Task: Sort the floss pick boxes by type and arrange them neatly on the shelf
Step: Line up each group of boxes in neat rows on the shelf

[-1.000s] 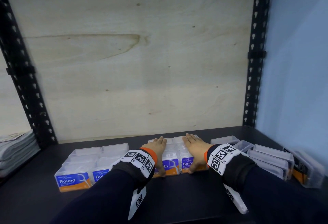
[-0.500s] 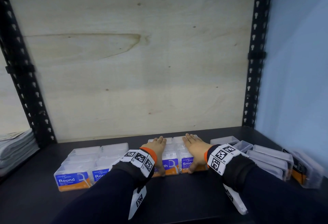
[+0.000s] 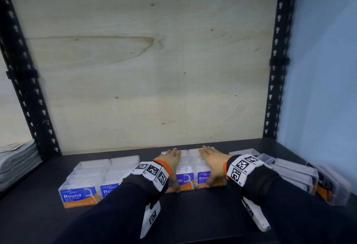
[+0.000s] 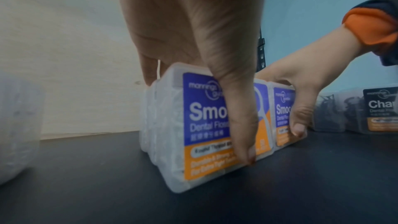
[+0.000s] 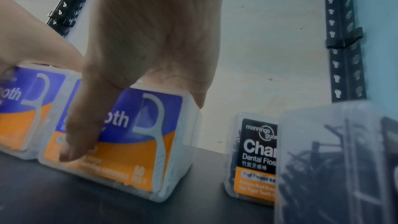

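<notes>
as left hand [image 3: 172,161] and right hand [image 3: 213,163] lay fingers [image 3: 173,153] flat atop smooth boxes [image 3: 184,182], thumbs [image 4: 241,134] press fronts.

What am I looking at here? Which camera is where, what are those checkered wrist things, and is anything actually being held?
There is no machine here. A person works with bare hands, wearing one camera on the head and one on each wrist. The bands strapped over the sleeves carry printed black-and-white square patterns.

The wide picture is the head view, looking down at a black shelf. The two close pictures look along each hand from its wrist.

Clear floss boxes stand on the shelf in groups: Round boxes on the left, Smooth boxes in the middle and Charcoal boxes on the right.

Nothing is lifted. The left hand and right hand lie flat on top of the Smooth boxes with thumbs against the front labels, probably squaring them up.
</notes>
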